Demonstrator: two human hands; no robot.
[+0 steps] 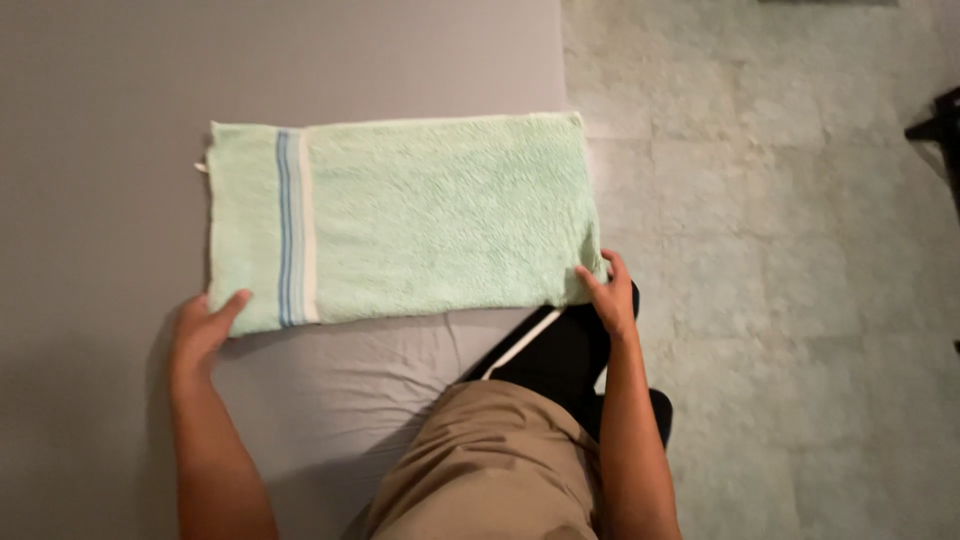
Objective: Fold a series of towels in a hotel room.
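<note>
Where the grey bedsheet point(120, 150) meets its right edge, a folded mint-green towel point(420, 215) with blue and white stripes near its left end lies flat, long side across the view. Left hand point(200, 330) rests at the towel's near left corner, fingers loosely extended, thumb touching the hem. Right hand point(612, 295) pinches the near right corner between thumb and fingers. Pale speckled floor point(790, 250) lies to the right.

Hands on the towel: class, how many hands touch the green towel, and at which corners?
2. The left hand rests at the near corner of the towel by the blue stripes; the right hand holds the other near corner, at the bed's edge. No others show.
</note>
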